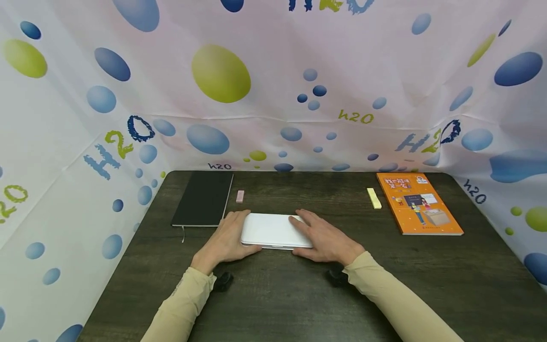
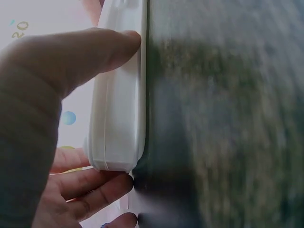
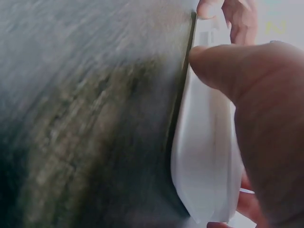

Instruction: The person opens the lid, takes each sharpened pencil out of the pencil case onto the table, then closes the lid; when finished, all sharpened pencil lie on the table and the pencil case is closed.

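Note:
A flat white case (image 1: 271, 229) with rounded corners lies lidded on the dark table, between the two hands. My left hand (image 1: 228, 237) grips its left end, with the thumb (image 2: 111, 50) against the near side and the other fingers around the end. At the opposite end my right hand (image 1: 326, 237) holds it likewise, the thumb (image 3: 216, 64) along the near side and fingers over the top and far side. Both wrist views show the near wall of the case (image 3: 204, 137) low against the table, a thin dark line beneath it.
On the left lies a black notebook (image 1: 204, 197) with a ribbon, close to the left hand. A small pink block (image 1: 240, 196) sits beside it. To the right are a yellow block (image 1: 373, 198) and an orange book (image 1: 419, 204). A printed curtain (image 1: 265, 109) borders the table (image 1: 273, 304).

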The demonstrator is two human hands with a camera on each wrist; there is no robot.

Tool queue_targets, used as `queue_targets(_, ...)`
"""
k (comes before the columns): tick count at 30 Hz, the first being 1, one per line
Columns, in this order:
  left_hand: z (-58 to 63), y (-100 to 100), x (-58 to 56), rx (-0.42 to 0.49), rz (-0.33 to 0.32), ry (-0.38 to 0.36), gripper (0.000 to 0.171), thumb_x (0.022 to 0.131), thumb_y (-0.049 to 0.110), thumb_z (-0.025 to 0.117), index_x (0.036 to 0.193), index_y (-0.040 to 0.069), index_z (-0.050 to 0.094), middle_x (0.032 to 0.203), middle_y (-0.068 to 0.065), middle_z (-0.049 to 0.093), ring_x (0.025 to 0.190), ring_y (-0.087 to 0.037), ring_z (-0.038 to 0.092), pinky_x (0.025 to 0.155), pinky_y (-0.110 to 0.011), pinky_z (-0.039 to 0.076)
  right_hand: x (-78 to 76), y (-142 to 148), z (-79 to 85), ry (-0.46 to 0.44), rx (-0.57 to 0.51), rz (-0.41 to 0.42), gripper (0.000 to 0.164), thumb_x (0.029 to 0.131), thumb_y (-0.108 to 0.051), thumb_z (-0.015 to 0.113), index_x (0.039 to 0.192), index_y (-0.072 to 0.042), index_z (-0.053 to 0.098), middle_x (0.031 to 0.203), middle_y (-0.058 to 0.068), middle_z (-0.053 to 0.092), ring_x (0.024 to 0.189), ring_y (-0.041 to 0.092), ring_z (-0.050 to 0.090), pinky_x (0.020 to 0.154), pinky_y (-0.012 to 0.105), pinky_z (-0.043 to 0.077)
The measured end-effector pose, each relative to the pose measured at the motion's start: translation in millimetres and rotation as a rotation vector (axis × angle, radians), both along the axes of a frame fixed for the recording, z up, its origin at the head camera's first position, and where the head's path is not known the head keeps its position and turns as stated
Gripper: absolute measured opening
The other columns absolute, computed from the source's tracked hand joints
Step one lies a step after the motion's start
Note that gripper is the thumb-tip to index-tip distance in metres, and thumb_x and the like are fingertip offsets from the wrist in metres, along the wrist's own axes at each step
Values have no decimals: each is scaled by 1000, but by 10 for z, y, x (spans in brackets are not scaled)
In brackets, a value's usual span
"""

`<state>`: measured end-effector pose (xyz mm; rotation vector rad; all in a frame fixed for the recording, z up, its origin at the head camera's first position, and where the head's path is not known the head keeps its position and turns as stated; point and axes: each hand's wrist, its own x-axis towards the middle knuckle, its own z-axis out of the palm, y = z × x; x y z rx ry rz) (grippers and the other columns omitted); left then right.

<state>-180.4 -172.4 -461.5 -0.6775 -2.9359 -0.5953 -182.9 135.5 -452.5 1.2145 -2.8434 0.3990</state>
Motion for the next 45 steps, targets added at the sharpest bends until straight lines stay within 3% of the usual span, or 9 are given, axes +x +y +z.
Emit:
queue_targets(8, 10, 8, -29, -29, -32, 59, 94, 72, 55, 82, 140, -1, 49, 127, -13, 59, 109, -29, 51, 89, -43, 42, -11, 8, 42, 70, 41, 26, 76, 94, -53, 64, 152, -9, 42, 149, 19, 42, 131, 32, 48, 103, 44, 47)
queue_targets(17, 27, -17, -38, -70, -53, 100, 93, 73, 60, 81, 137, 0, 51, 124, -13, 62, 105, -30, 55, 87, -43, 44, -52, 42, 40, 146, 92, 113, 68, 99, -50, 57, 150, -7, 45, 148, 26, 42, 135, 38, 44, 107, 46, 43)
queue_targets(27, 18, -42, -28, -44, -74, 112, 93, 73, 57, 83, 138, -1, 51, 124, -14, 63, 105, -31, 56, 88, -44, 45, -73, 40, 69, 185, 135, 175, 64, 101, -45, 56, 149, -4, 46, 145, 32, 43, 134, 43, 44, 106, 50, 43)
queue_targets(34, 9, -51, -24, -25, -86, 113, 93, 74, 56, 83, 139, -1, 50, 126, -15, 62, 107, -31, 56, 88, -45, 46, -70, 41, 106, 162, 162, 184, 64, 102, -45, 55, 149, -3, 44, 145, 34, 41, 134, 45, 44, 106, 50, 43)
queue_targets(38, 7, -67, -40, -18, -93, 120, 94, 74, 58, 83, 140, 0, 50, 128, -15, 62, 108, -31, 57, 89, -46, 47, -98, 62, 157, 142, 150, 193, 62, 102, -45, 53, 150, -6, 45, 143, 30, 45, 129, 39, 50, 102, 46, 48)
queue_targets(41, 14, -76, -40, -18, -89, 120, 95, 72, 58, 84, 140, 1, 51, 128, -14, 63, 107, -31, 58, 87, -46, 47, -123, 70, 203, 76, 127, 184, 62, 103, -48, 51, 151, -9, 44, 144, 27, 46, 128, 35, 53, 100, 45, 50)
queue_targets(45, 14, -61, -29, -8, -74, 108, 96, 70, 59, 85, 140, 2, 51, 127, -13, 63, 107, -31, 58, 86, -46, 47, -145, 81, 230, -57, 96, 144, 65, 102, -51, 51, 153, -12, 42, 150, 25, 42, 136, 35, 46, 105, 48, 45)
